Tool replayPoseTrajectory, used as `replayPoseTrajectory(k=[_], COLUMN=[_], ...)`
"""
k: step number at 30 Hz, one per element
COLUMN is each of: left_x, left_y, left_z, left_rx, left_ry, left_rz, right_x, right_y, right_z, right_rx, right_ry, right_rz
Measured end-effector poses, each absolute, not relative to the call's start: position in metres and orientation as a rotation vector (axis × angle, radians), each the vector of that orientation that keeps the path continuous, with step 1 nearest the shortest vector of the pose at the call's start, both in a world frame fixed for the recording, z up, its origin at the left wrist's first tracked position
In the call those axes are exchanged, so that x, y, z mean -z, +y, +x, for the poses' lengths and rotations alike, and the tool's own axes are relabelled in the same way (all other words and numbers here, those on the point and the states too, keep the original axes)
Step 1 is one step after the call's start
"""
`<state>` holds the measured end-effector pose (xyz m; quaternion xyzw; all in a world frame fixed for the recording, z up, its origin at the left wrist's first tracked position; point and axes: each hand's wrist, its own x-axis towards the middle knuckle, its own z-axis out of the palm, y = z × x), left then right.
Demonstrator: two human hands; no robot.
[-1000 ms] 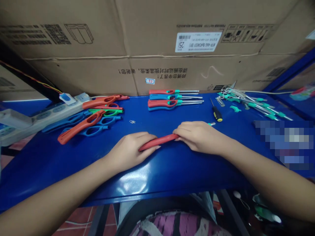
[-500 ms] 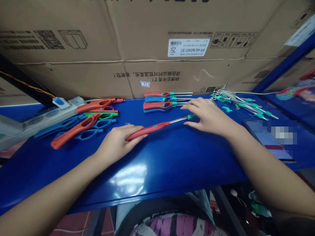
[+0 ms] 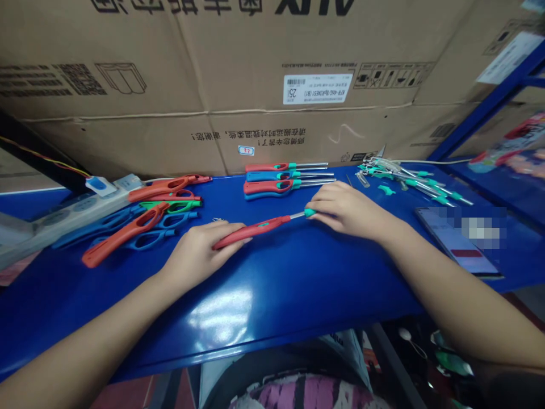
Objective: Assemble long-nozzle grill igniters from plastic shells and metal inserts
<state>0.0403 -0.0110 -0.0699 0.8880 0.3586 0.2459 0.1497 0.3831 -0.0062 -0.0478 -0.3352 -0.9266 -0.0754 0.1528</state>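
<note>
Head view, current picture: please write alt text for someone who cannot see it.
A person's left hand holds a red lighter while the right hand grips the green piece on its metal rod, over a blue table. Beyond are similar lighters, with loose handles to the left and more rods to the right.

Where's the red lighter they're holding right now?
In the head view, the red lighter is just below the middle, its handle in the left hand and its green tip at the right hand.

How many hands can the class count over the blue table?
2: the left hand holds a red handle; the right hand grips the green piece on its metal rod.
</note>
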Motion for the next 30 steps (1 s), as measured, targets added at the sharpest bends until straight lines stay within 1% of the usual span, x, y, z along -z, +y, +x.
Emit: replayPoseTrajectory(k=[3,6,11,16,22,30], left_x=[0.071,0.071,0.068,0.064,0.065,0.069], left_y=[-0.017,-0.023,-0.029,-0.03,-0.034,-0.037], left_z=[0.046,0.05,0.053,0.055,0.058,0.059], left_rx=[-0.675,-0.676,-0.576,-0.504,-0.556,-0.629], left_ry=[0.937,0.875,1.023,1.03,1.014,0.917], left_rz=[2.5,2.377,2.044,1.793,1.897,2.14], right_x=[0.051,0.054,0.057,0.061,0.061,0.055], right_y=[-0.015,-0.022,-0.026,-0.027,-0.028,-0.032], right_z=[0.365,0.352,0.347,0.348,0.348,0.349], right_rx=[0.176,0.213,0.296,0.298,0.15,0.049], right_ry=[-2.668,-2.675,-2.627,-2.564,-2.55,-2.58], right_rz=[-0.837,-0.746,-0.681,-0.657,-0.677,-0.718])
